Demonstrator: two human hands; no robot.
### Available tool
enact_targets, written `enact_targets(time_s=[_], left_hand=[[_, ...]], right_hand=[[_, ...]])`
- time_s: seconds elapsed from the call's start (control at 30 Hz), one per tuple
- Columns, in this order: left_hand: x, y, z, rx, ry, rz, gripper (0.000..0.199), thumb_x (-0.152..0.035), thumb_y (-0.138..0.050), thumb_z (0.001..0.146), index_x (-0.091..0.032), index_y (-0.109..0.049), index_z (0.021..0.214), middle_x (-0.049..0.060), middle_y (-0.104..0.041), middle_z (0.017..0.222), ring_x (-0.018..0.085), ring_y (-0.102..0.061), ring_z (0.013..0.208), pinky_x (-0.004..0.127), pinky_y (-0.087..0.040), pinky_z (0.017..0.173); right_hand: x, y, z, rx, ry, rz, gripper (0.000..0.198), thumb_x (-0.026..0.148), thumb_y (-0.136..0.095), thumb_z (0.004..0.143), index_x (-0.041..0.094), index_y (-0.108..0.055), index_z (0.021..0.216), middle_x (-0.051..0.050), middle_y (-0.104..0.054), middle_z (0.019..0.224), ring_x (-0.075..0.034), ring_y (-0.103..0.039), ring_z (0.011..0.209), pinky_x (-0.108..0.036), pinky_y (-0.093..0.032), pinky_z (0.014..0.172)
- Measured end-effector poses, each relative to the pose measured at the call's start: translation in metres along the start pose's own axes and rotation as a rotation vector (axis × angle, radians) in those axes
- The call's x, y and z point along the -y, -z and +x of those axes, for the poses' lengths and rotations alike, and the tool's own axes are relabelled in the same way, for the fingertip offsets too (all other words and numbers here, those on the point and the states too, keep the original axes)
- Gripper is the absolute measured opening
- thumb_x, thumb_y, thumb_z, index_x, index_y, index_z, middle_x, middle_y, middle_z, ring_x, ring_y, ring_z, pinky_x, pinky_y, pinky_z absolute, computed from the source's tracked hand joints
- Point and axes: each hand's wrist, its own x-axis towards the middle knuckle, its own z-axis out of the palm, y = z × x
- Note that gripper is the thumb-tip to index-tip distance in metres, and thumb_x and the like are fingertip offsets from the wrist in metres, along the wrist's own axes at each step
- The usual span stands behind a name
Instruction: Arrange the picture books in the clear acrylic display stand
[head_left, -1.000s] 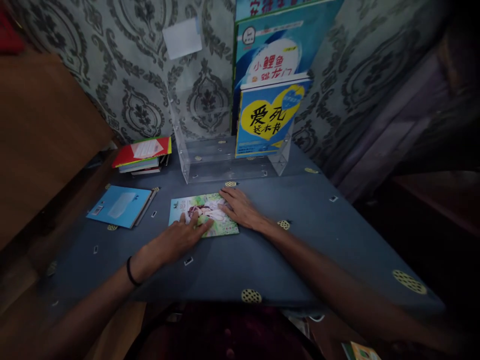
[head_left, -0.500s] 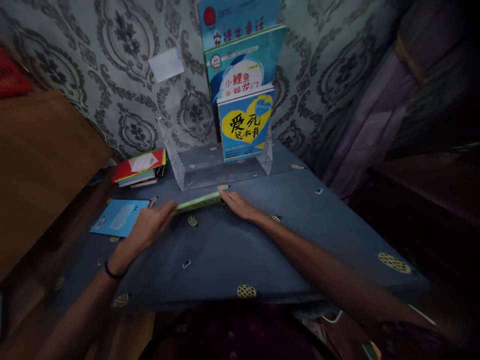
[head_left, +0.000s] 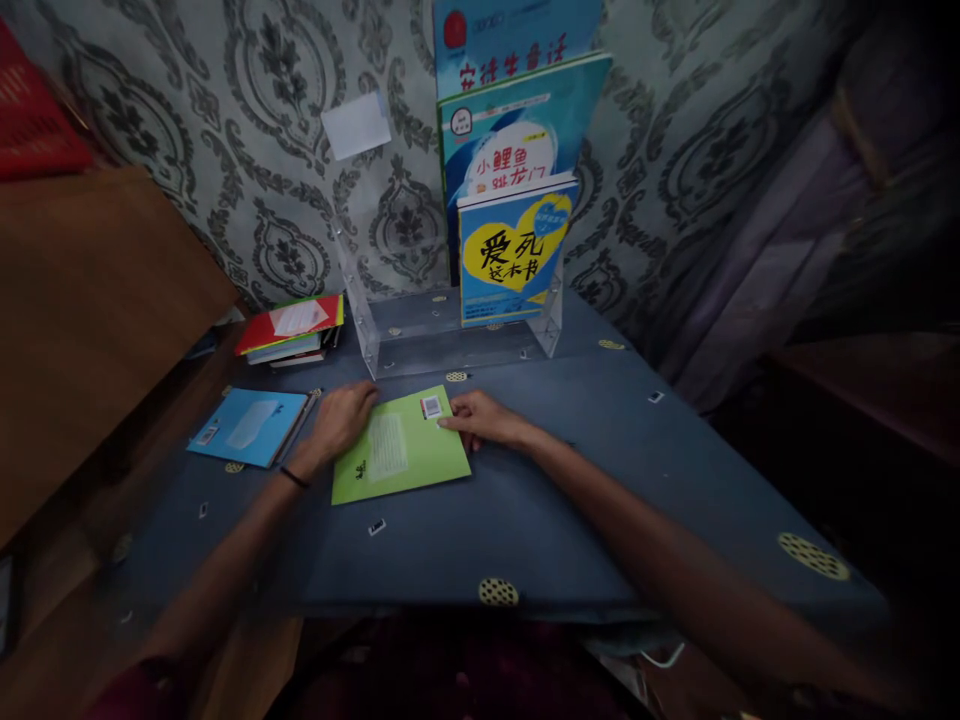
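Note:
A green book with a barcode and a pale text panel faces up, low over the patterned cloth, slightly slanted. My left hand, with a dark band at the wrist, is closed at its upper left edge; the thumb is hidden. On the opposite edge, the thumb of my right hand lies on the cover and the fingers fold beneath. Just left of my left hand lies a blue book with its barcode side up, on top of at least one other book.
Behind my hands stands a clear acrylic rack. Its right side holds a blue book with a yellow heart, a teal book and a taller blue book. A red-topped book stack sits back left, near a brown box.
The green book has tipped from edge-on to nearly flat, showing its barcode cover, and come closer to me. Both hands stay at its sides. The camera view has shifted slightly.

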Motion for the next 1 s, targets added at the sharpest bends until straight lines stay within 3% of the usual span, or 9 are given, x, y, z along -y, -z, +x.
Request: enact_targets(time_s=[0.1,0.2,0.33,0.47,0.6,0.87,0.93,1.0], left_hand=[[-0.023,-0.022,-0.008,-0.029,-0.103,0.045,0.037,-0.029,-0.039,0.104,-0.015,-0.058,0.132,0.016,-0.066,0.135,0.026,-0.061,0.127,0.044,-0.047,0.109],[-0.049,-0.037,-0.017,0.032,-0.249,0.080,0.047,-0.035,-0.032,0.107,-0.012,-0.045,0.147,0.018,-0.049,0.155,0.027,-0.043,0.147,0.049,-0.038,0.120],[-0.066,-0.048,-0.022,0.089,-0.314,0.074,0.055,-0.043,-0.030,0.107,-0.013,-0.039,0.152,0.016,-0.039,0.162,0.027,-0.032,0.153,0.053,-0.031,0.125],[-0.065,-0.049,-0.023,0.102,-0.313,0.064,0.056,-0.043,-0.031,0.107,-0.014,-0.037,0.154,0.015,-0.037,0.163,0.028,-0.030,0.153,0.054,-0.031,0.125],[-0.056,-0.049,-0.031,0.107,-0.307,0.052,0.057,-0.043,-0.030,0.108,-0.014,-0.035,0.156,0.014,-0.036,0.163,0.025,-0.029,0.154,0.050,-0.027,0.127],[0.011,-0.048,-0.073,0.049,-0.077,0.033,0.060,-0.048,-0.034,0.106,-0.016,-0.035,0.157,0.017,-0.035,0.163,0.026,-0.028,0.155,0.054,-0.026,0.124],[0.021,-0.047,-0.081,0.034,-0.020,0.012,0.063,-0.050,-0.033,0.105,-0.016,-0.034,0.157,0.017,-0.033,0.165,0.026,-0.026,0.155,0.054,-0.026,0.124],[0.026,-0.048,-0.084,0.034,0.002,-0.006,0.064,-0.051,-0.033,0.105,-0.015,-0.033,0.158,0.017,-0.031,0.165,0.027,-0.024,0.156,0.054,-0.026,0.124]], right_hand=[[0.000,0.000,0.000,-0.015,-0.031,-0.069,0.039,0.048,-0.080,0.080,0.017,-0.057,0.070,0.003,-0.063,0.048,-0.011,-0.061,0.041,-0.017,-0.043,0.038],[0.001,0.003,0.000,-0.038,-0.059,-0.118,0.044,0.052,-0.080,0.080,0.019,-0.054,0.066,0.003,-0.061,0.046,-0.010,-0.057,0.036,-0.017,-0.041,0.036],[0.002,0.005,-0.001,-0.089,-0.070,-0.193,0.042,0.052,-0.071,0.086,0.021,-0.052,0.066,0.004,-0.060,0.046,-0.010,-0.054,0.035,-0.019,-0.038,0.037],[0.005,-0.001,-0.004,-0.245,0.033,-0.534,0.030,0.038,-0.059,0.093,0.020,-0.056,0.069,0.002,-0.061,0.051,-0.011,-0.056,0.043,-0.021,-0.037,0.046],[0.007,-0.009,-0.005,-0.353,0.071,-0.851,0.020,0.030,-0.058,0.091,0.019,-0.065,0.075,-0.003,-0.070,0.068,-0.017,-0.063,0.064,-0.025,-0.034,0.055],[0.015,-0.012,-0.010,-0.348,-0.034,-0.996,0.023,0.037,-0.057,0.094,0.020,-0.069,0.083,-0.007,-0.075,0.079,-0.023,-0.068,0.073,-0.028,-0.034,0.058],[0.021,-0.023,-0.013,-0.410,-0.044,-1.064,0.027,0.040,-0.054,0.097,0.020,-0.071,0.091,-0.010,-0.076,0.083,-0.026,-0.070,0.076,-0.030,-0.038,0.060],[0.027,-0.043,-0.013,-0.428,0.043,-1.106,0.029,0.038,-0.048,0.101,0.020,-0.071,0.102,-0.012,-0.078,0.093,-0.028,-0.072,0.085,-0.033,-0.046,0.068]])
